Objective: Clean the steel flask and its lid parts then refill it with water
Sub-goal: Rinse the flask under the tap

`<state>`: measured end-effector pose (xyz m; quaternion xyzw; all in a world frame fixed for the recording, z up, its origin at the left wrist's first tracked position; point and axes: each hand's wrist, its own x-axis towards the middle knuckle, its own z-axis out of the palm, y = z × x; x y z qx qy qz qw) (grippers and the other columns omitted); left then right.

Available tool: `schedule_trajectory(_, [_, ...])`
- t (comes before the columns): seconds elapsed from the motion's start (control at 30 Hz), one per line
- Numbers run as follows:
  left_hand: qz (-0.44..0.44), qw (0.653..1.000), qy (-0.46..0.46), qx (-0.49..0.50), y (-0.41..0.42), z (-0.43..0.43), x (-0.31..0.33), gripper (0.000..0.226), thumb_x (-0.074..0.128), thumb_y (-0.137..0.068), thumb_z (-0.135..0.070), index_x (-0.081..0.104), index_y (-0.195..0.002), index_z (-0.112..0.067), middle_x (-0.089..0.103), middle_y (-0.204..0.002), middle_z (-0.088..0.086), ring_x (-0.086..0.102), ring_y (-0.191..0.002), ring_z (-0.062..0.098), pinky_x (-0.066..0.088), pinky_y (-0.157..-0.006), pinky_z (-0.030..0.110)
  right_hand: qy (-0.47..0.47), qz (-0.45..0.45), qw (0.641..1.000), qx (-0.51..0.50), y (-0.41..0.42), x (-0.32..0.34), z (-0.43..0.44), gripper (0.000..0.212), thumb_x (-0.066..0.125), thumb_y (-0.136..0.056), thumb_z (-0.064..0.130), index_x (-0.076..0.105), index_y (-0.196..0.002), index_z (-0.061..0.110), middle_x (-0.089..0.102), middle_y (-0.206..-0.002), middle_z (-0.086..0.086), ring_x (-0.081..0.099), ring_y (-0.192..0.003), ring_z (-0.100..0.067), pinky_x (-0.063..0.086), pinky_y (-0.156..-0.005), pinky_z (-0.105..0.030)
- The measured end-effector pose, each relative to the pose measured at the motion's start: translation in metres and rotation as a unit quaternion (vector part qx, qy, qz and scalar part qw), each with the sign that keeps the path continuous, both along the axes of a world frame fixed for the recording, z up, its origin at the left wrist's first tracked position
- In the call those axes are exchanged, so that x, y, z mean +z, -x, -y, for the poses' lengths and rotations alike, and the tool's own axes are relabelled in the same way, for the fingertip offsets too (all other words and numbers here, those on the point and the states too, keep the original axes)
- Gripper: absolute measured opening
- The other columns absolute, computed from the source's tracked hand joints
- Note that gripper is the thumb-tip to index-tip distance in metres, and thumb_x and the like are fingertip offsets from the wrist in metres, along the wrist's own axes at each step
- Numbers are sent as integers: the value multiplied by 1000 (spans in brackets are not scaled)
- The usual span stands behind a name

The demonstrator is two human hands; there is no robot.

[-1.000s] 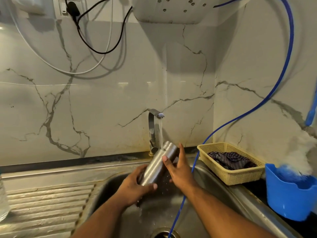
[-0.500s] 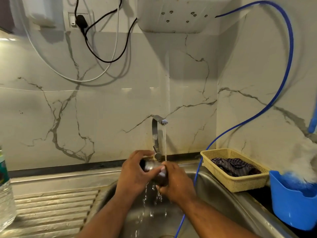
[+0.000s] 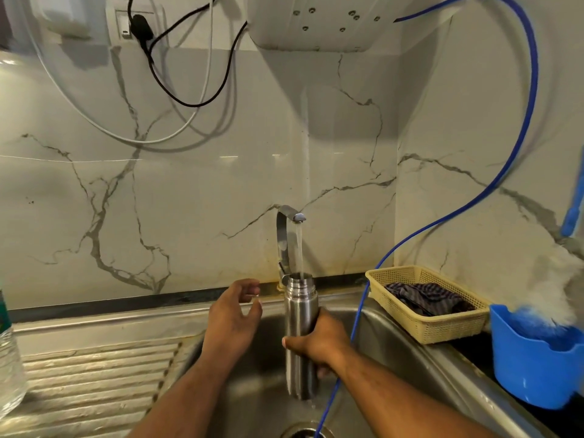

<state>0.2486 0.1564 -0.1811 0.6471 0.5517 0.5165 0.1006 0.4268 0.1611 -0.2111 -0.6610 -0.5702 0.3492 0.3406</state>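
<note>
The steel flask stands upright over the sink basin, its open mouth right under the running tap. Water streams from the spout into the mouth. My right hand grips the flask around its middle from the right side. My left hand hovers to the left of the flask, apart from it, fingers loosely curled and holding nothing. No lid parts are visible.
A thin blue hose hangs down into the drain beside my right arm. A yellow basket with a dark cloth sits right of the sink, then a blue tub. A ribbed drainboard and a plastic bottle lie left.
Both hands were rubbing the tilted flask under the stream. Now the flask is turned upright with its mouth under the tap, held by the right hand alone; the left hand has let go.
</note>
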Motion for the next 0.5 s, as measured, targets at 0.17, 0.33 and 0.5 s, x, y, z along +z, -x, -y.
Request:
schedule_trajectory(0.17, [-8,997,73,10,-3,17,-6,39,63,-93,-8,60,-127,-27,63,-114,-13,60,-99,4,49,-86,25,23,-27,999,-7,3,6,7,65,91,-72,31,56,-125,17,68,-118,-8,72,-98,-31,63,-60,-50])
schedule_trajectory(0.33, [-56,991,120,-14,-6,26,-19,43,61,-91,-2,58,-125,-27,62,-116,-9,60,-111,12,51,-99,30,89,-15,996,3,7,-1,13,67,92,-71,27,51,-123,16,65,-121,-11,70,-102,-35,63,-62,-54])
schedule_trajectory(0.5, [-105,981,161,-29,3,16,-31,50,60,-88,1,58,-130,-25,64,-122,-7,59,-117,12,49,-107,32,8,-72,997,-18,10,2,6,60,89,-76,28,54,-124,21,69,-115,-4,72,-100,-27,64,-68,-47])
